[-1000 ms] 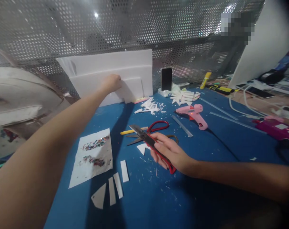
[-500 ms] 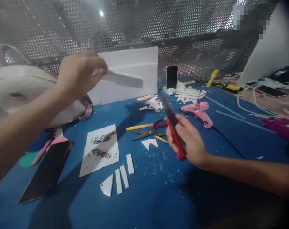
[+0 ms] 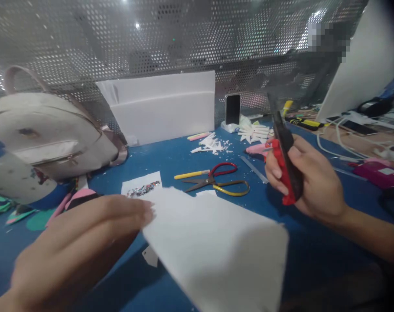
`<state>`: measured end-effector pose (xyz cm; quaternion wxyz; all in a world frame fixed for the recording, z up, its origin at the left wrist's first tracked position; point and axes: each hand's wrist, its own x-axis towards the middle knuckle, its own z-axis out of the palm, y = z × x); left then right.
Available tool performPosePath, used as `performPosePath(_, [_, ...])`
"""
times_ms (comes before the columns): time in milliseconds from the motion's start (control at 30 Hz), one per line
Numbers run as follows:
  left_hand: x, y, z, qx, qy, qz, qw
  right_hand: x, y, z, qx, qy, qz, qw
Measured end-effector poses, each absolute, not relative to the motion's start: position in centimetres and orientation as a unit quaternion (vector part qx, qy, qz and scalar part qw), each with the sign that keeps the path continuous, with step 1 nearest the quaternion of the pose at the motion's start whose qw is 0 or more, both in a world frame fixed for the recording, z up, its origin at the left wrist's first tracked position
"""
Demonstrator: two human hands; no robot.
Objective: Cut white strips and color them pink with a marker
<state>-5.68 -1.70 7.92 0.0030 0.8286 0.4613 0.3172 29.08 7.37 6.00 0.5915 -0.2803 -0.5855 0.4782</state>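
Observation:
My left hand grips the left edge of a white foam board piece, which is held flat and close to me above the table. In my right hand is a red and black utility knife, raised with its blurred blade pointing up and away. Knife and board are apart. Behind the board lie open scissors with one red and one yellow handle, next to a yellow pen. A small white offcut shows under the board's left edge; the board hides other pieces.
A paper with coloured glitter is partly covered. White scraps, a standing phone and a pink glue gun are farther back. A pale backpack stands left, white cables right, a white panel behind.
My left hand has come down and toward me with the board, turning its broad face up over the table. My right hand has moved right and slightly up with the knife.

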Motion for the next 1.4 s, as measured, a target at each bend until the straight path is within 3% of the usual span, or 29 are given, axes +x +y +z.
performPosePath(33, [-5.2,-0.8,8.4,0.775,0.517,0.341,0.125,29.2,7.5,5.9,-0.291,-0.576,0.480,0.595])
performPosePath(200, [-2.2,3.2,9.1,0.681,0.550,0.298,0.379,30.5,7.9,5.6,-0.332,-0.552,0.487,0.590])
performPosePath(400, [0.4,3.7,6.9,0.595,0.536,0.240,0.549,32.3,7.3,5.0,-0.371,-0.550,0.499,0.557])
performPosePath(667, [1.7,3.1,5.8,0.551,0.529,0.236,0.601,32.1,7.4,4.0,-0.439,-0.547,0.509,0.500])
performPosePath(1100, [1.4,1.6,3.8,0.535,0.541,0.224,0.608,30.3,9.1,2.6,-0.417,-0.608,0.521,0.430])
performPosePath(1400, [1.7,0.3,3.0,0.559,0.457,0.137,0.678,28.2,11.4,2.1,-0.423,-0.648,0.514,0.371])
